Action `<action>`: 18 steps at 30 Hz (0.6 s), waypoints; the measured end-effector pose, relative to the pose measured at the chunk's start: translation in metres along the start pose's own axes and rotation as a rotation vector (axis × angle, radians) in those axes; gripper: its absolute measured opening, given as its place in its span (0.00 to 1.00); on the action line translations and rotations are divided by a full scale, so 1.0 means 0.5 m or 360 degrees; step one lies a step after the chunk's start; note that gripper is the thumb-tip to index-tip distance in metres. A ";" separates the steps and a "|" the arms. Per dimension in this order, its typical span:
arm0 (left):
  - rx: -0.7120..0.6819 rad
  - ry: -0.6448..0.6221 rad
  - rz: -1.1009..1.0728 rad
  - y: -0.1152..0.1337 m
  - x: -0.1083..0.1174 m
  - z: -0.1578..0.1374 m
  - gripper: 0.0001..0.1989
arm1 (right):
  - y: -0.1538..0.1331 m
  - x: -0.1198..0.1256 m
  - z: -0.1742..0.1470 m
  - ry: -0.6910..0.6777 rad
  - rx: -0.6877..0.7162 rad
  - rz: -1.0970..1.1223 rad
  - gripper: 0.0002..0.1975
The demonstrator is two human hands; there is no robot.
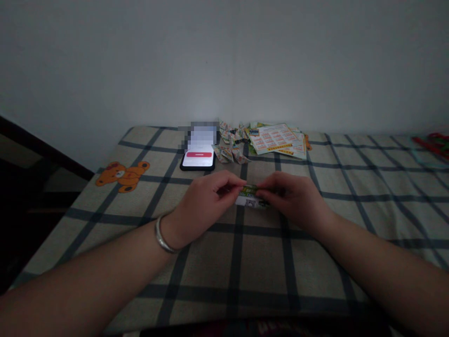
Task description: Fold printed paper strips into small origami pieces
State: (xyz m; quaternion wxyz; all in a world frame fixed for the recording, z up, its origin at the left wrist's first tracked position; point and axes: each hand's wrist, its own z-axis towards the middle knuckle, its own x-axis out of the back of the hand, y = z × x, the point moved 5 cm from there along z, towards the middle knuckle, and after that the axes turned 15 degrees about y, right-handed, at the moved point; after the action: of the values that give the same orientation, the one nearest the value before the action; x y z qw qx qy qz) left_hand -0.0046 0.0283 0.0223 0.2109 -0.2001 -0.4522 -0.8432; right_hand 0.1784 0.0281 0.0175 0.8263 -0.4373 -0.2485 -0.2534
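Observation:
Between my two hands is a small piece of printed paper point(249, 202), green along its top and white with a QR code below. My left hand point(206, 199), with a silver bangle at the wrist, pinches its left end between thumb and fingers. The right end is pinched the same way by my right hand point(298, 199). Fingertips cover parts of the paper, so its full shape is hidden. Both hands hover over or rest near the checked tablecloth point(259, 271); I cannot tell whether they touch it.
Beyond my left hand lies a phone point(198, 161) with its screen lit. Crumpled printed papers point(229, 152) sit beside it, then a stack of flat printed sheets point(275, 139). Orange bear figure point(122, 175) at left, red item point(437, 142) at far right. A pale wall point(224, 61) stands behind.

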 end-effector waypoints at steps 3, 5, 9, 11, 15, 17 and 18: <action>-0.0045 0.0004 -0.0003 0.008 0.002 0.000 0.07 | -0.013 0.010 0.002 0.0082 0.0152 -0.0146 0.04; -0.0051 0.0011 -0.0007 0.009 0.003 0.001 0.07 | -0.018 0.015 0.002 0.0113 0.0226 -0.0197 0.04; 0.0042 0.0080 -0.0074 0.002 0.005 0.002 0.06 | -0.025 0.018 0.002 0.0148 0.0296 -0.0212 0.05; 0.0133 0.0105 -0.0139 -0.004 0.004 0.002 0.06 | -0.024 0.014 0.001 0.0113 0.0255 -0.0154 0.05; 0.0281 0.0073 -0.0230 -0.013 -0.002 0.000 0.05 | -0.015 0.005 0.000 0.0019 0.0056 0.0039 0.04; 0.0305 0.0066 -0.0277 -0.013 -0.004 -0.001 0.04 | -0.010 0.004 0.000 0.0018 -0.0018 0.0089 0.05; 0.0317 0.0070 -0.0322 -0.013 -0.005 -0.001 0.04 | -0.007 0.004 -0.001 0.0023 -0.0046 0.0102 0.05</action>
State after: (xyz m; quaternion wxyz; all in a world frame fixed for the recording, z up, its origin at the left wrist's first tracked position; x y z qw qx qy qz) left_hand -0.0063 0.0316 0.0162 0.1534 -0.1128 -0.5467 -0.8154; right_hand 0.1777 0.0256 0.0210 0.8293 -0.4552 -0.2247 -0.2335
